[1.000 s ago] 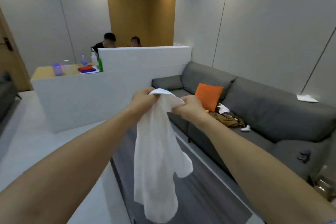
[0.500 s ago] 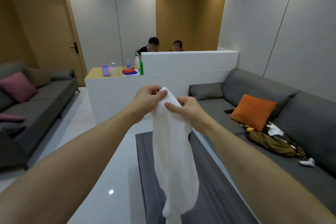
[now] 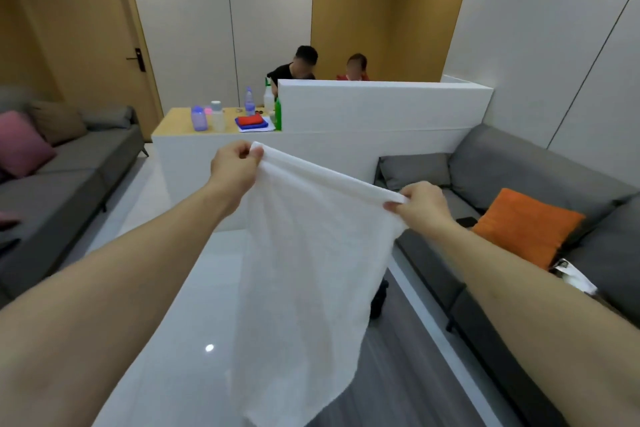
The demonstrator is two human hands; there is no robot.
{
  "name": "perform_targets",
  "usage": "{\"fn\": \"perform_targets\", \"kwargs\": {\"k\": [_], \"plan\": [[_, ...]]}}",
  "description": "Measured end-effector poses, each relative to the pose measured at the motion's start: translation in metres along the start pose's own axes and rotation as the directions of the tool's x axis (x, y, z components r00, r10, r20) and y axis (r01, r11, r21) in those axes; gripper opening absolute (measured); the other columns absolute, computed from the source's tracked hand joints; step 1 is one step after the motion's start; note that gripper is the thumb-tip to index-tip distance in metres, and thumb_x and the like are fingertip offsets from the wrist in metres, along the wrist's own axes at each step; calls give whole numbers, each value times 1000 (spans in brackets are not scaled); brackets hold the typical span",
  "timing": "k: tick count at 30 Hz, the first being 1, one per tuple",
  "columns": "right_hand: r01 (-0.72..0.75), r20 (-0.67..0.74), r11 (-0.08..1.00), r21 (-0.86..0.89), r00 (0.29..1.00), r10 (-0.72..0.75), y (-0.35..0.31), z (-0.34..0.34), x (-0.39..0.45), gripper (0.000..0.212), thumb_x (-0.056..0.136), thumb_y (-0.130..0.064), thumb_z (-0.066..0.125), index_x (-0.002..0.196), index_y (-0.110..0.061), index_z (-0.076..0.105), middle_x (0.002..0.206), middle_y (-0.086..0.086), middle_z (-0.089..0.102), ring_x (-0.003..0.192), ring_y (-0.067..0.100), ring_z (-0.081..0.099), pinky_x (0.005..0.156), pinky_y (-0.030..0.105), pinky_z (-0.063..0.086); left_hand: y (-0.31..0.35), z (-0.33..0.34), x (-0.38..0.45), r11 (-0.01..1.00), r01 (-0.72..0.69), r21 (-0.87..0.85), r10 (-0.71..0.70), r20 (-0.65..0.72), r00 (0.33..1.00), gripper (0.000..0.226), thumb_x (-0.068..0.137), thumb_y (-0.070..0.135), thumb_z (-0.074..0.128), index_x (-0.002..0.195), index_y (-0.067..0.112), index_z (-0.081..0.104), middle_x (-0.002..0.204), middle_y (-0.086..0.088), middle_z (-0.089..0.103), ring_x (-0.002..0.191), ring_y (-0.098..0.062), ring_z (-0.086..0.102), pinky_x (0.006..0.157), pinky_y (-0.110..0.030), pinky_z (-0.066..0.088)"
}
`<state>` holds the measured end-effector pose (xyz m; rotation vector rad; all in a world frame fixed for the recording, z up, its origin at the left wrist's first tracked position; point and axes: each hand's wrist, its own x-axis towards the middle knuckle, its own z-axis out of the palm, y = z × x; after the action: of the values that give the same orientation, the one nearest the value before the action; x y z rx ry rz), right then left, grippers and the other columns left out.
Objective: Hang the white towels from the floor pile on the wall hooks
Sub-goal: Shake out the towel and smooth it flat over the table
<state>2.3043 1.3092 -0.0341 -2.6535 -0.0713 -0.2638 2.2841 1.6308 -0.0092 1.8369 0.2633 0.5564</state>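
Observation:
A white towel [image 3: 311,270] hangs spread out in front of me, held by its top edge. My left hand [image 3: 233,166] pinches the upper left corner. My right hand [image 3: 420,203] pinches the upper right corner, a little lower. The cloth hangs down past the bottom of the view and hides part of the floor. No wall hooks and no floor pile are in view.
A white counter [image 3: 346,146] with bottles [image 3: 199,118] and a red cloth [image 3: 251,120] stands ahead; two people sit behind it. Grey sofas flank the room, left [image 3: 69,170] and right [image 3: 519,166], with an orange cushion [image 3: 523,225]. A door [image 3: 100,28] is back left.
My hands have moved apart along the towel's top edge, spreading the bunched cloth flat. My view has turned further left, bringing the left sofa and door into sight.

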Motion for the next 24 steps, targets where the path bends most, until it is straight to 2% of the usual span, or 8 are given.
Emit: {"fn": "perform_targets", "kwargs": {"k": [4, 8, 10, 12, 17, 20, 24], "plan": [[10, -103, 1000, -23, 995, -12, -1, -18, 44, 22, 86, -41, 69, 73, -24, 63, 76, 4, 62, 79, 28, 60, 65, 31, 41, 7, -3, 44, 998, -11, 57, 13, -38, 999, 22, 97, 33, 54, 99, 16, 68, 98, -5, 64, 89, -20, 56, 76, -33, 48], [38, -193, 999, 5, 981, -37, -2, -34, 60, 27, 87, -38, 69, 74, -14, 67, 72, 9, 61, 78, 30, 59, 65, 31, 43, 28, 1, 53, 994, -85, 69, 91, -86, 992, 19, 99, 27, 53, 84, 19, 61, 79, 5, 54, 71, -9, 47, 61, -22, 40], [53, -203, 999, 14, 978, -49, 2, -38, 58, 30, 85, -41, 71, 72, -14, 67, 73, 9, 63, 77, 30, 59, 67, 34, 48, 30, 4, 45, 994, -83, 67, 89, -95, 992, 19, 100, 25, 52, 82, 21, 58, 76, 7, 51, 68, -7, 44, 59, -21, 39], [76, -197, 997, 29, 978, -69, 12, -40, 48, 28, 82, -43, 73, 83, -15, 74, 77, 9, 67, 78, 28, 60, 69, 35, 50, 25, 3, 28, 995, -68, 76, 76, -106, 992, 22, 99, 26, 54, 78, 22, 58, 76, 5, 52, 69, -10, 45, 61, -23, 39], [93, -74, 996, 13, 993, -91, 62, -31, -9, 29, 77, -44, 77, 97, -23, 77, 91, 4, 72, 91, 26, 63, 73, 31, 47, -6, 7, -54, 993, 0, 117, 13, -115, 993, 16, 97, 30, 57, 83, 22, 61, 78, 4, 56, 76, -17, 49, 69, -31, 41], [80, 51, 997, -24, 996, -78, 104, -16, -54, 21, 80, -41, 75, 92, -24, 77, 86, 4, 71, 86, 27, 64, 74, 33, 51, -30, 21, -129, 987, 71, 144, -55, -117, 992, 20, 95, 30, 57, 79, 19, 60, 74, 3, 53, 71, -18, 46, 65, -30, 38], [54, 178, 998, -35, 983, -47, 164, 4, -125, 14, 82, -37, 74, 89, -25, 76, 80, 3, 67, 79, 26, 63, 68, 33, 51, -67, 39, -235, 960, 227, 164, -212, -106, 972, 18, 96, 32, 55, 88, 18, 64, 80, 1, 56, 73, -19, 48, 68, -34, 43]]}}
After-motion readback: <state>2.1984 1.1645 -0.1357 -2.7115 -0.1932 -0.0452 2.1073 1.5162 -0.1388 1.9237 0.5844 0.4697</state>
